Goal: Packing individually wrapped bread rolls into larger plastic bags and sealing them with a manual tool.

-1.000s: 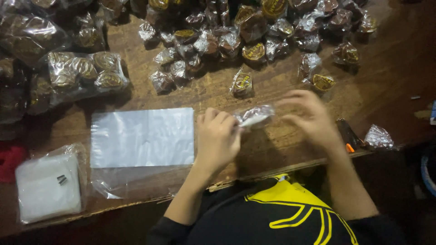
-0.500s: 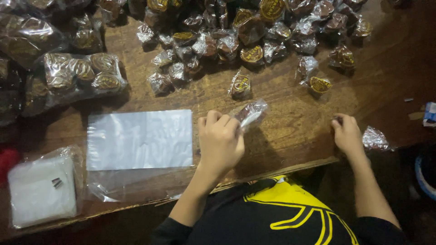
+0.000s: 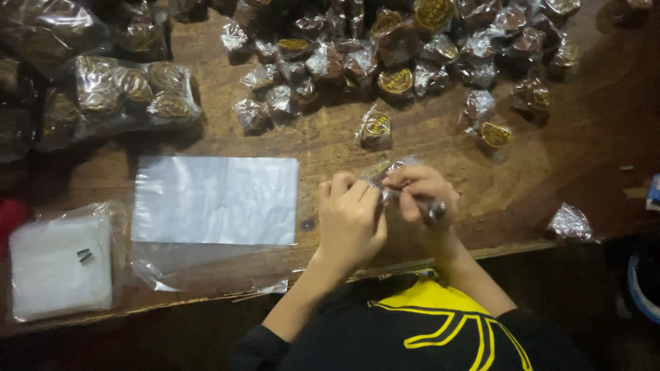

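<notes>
My left hand and my right hand meet near the front edge of the wooden table, both pinching one small clear-wrapped brown sweet between them. My right hand also grips a small dark object under its fingers; what it is I cannot tell. A flat clear plastic bag lies just left of my left hand. One wrapped sweet sits alone just beyond my hands.
A heap of wrapped brown sweets covers the far side. Filled bags of sweets lie at the far left. A stack of white bags in plastic rests at the front left. A loose wrapper lies at the right.
My right hand has come back from the wrapper at the right and joined my left hand on the wrapped sweet. The left hand has barely moved.
</notes>
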